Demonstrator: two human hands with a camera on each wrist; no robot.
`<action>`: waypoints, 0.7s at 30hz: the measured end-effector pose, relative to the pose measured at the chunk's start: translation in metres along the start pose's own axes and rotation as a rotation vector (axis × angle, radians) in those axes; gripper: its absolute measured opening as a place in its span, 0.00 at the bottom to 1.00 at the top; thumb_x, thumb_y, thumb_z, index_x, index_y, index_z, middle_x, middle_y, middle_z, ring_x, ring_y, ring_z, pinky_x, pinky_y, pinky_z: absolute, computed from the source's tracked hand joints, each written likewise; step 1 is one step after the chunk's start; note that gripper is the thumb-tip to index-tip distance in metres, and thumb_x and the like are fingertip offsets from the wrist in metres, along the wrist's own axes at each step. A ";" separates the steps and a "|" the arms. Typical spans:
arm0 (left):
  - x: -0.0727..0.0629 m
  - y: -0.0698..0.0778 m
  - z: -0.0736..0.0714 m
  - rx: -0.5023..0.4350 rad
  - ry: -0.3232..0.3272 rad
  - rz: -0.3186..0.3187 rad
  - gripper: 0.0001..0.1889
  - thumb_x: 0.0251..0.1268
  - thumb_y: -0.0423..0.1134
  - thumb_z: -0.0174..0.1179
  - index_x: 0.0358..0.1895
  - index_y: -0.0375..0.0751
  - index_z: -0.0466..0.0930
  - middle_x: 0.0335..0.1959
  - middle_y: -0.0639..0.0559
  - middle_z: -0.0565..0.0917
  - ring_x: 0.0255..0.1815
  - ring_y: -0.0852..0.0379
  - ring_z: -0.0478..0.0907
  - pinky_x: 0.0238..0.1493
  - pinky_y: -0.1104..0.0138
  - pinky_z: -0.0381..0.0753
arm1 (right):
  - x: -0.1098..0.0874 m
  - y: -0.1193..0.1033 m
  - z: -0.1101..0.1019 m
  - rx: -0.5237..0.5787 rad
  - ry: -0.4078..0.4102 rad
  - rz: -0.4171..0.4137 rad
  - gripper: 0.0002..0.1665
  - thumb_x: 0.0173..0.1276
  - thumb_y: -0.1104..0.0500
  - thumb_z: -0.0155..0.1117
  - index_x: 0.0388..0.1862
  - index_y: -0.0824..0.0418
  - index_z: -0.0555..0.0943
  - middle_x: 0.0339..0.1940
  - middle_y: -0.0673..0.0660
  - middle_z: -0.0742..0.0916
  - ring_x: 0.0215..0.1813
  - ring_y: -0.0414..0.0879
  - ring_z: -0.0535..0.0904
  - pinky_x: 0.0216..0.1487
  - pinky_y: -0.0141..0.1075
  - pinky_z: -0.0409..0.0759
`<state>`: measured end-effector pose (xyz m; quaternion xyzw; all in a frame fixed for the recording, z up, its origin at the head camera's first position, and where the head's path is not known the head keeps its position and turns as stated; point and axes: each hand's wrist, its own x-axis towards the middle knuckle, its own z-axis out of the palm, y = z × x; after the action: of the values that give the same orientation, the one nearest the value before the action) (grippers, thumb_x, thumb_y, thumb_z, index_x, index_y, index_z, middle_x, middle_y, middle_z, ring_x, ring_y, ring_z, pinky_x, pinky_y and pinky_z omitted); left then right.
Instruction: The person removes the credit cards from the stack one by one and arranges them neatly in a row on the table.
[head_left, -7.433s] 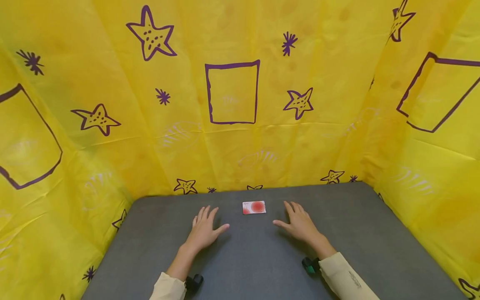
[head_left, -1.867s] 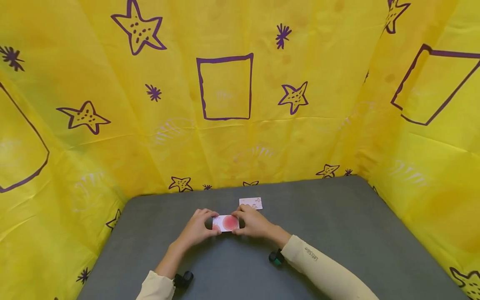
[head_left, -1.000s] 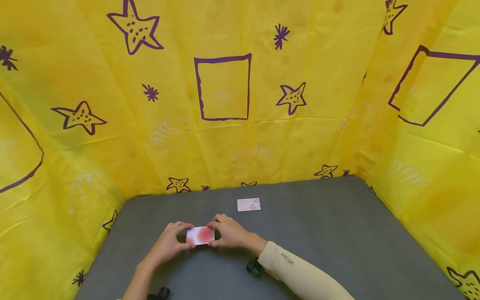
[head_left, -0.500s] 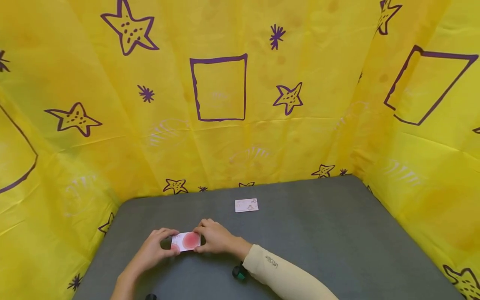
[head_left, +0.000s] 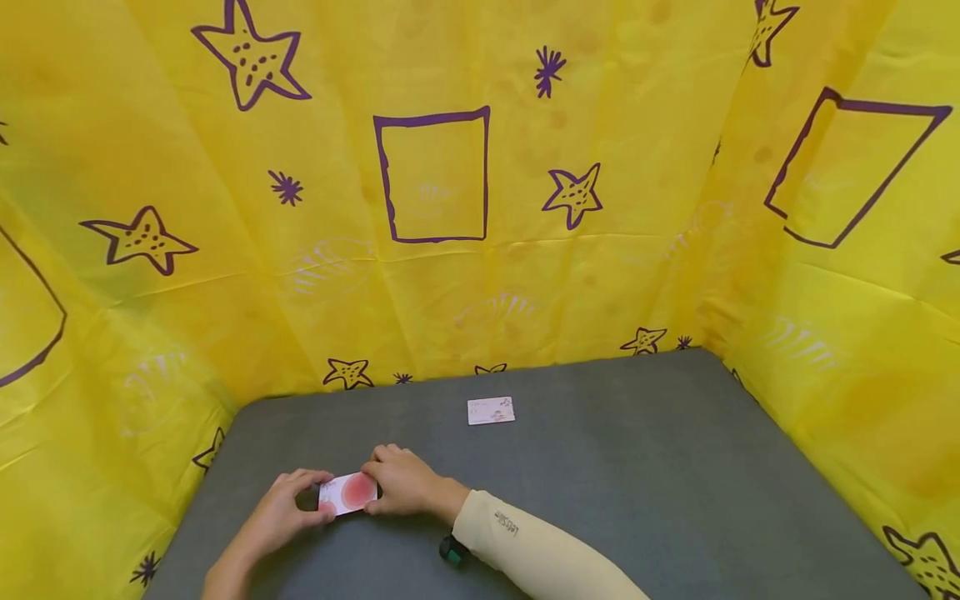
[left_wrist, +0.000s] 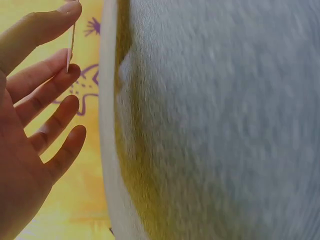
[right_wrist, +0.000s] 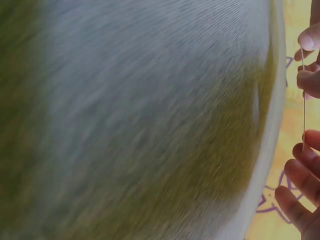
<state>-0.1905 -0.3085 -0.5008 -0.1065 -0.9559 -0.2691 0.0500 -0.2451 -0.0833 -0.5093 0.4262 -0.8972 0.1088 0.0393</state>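
Note:
Both hands hold one thin card point(head_left: 348, 494), white with red circles, by its opposite short ends. The left hand point(head_left: 276, 514) pinches its left end between thumb and fingers, and the right hand point(head_left: 406, 482) pinches the right end. The card is held above the left front part of the table, its printed face towards the head camera. In the left wrist view the card point(left_wrist: 71, 47) shows edge-on at the left hand's point(left_wrist: 25, 125) fingertips, the lower fingers spread loosely. The right wrist view catches the card point(right_wrist: 304, 117) as a thin line among fingers.
A second, pale card point(head_left: 491, 411) with small floral print lies flat near the back of the grey table point(head_left: 615, 475). Yellow cloth walls point(head_left: 435, 317) with purple drawings enclose the back and sides. A dark wrist device point(head_left: 452, 551) sits by the right sleeve point(head_left: 532, 542).
Earlier, both hands lay open beside a red-circled card on the table. Later they held such a card, a pale one lying behind. The held card has since moved left and nearer the person.

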 end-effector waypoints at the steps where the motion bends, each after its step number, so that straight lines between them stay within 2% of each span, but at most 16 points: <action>1: -0.001 -0.002 -0.001 0.001 0.006 0.005 0.24 0.42 0.47 0.77 0.46 0.46 0.84 0.45 0.53 0.84 0.46 0.52 0.71 0.45 0.61 0.72 | 0.002 -0.002 0.001 -0.009 0.001 -0.001 0.27 0.58 0.39 0.69 0.53 0.50 0.82 0.41 0.45 0.78 0.42 0.35 0.70 0.39 0.24 0.66; 8: -0.010 -0.012 -0.005 0.036 0.037 0.026 0.24 0.40 0.45 0.78 0.45 0.44 0.85 0.44 0.51 0.85 0.44 0.52 0.72 0.45 0.60 0.73 | 0.010 -0.017 0.004 -0.001 -0.023 0.044 0.27 0.58 0.37 0.68 0.54 0.47 0.82 0.42 0.43 0.78 0.43 0.34 0.71 0.39 0.24 0.65; 16: -0.014 -0.023 -0.008 0.062 -0.015 -0.008 0.25 0.40 0.44 0.77 0.46 0.42 0.84 0.45 0.48 0.84 0.45 0.49 0.73 0.45 0.58 0.73 | 0.017 -0.029 0.011 0.000 -0.054 0.079 0.27 0.59 0.37 0.68 0.54 0.46 0.81 0.46 0.43 0.78 0.46 0.35 0.71 0.44 0.25 0.69; 21: -0.015 -0.024 -0.009 0.080 -0.066 -0.022 0.26 0.40 0.43 0.77 0.47 0.40 0.84 0.45 0.47 0.84 0.45 0.47 0.74 0.47 0.54 0.73 | 0.018 -0.031 0.021 0.012 -0.082 0.094 0.27 0.60 0.36 0.67 0.55 0.45 0.80 0.47 0.42 0.78 0.47 0.35 0.70 0.46 0.27 0.69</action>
<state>-0.1809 -0.3353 -0.5077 -0.1026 -0.9682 -0.2274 0.0196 -0.2324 -0.1208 -0.5220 0.3877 -0.9165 0.0985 -0.0052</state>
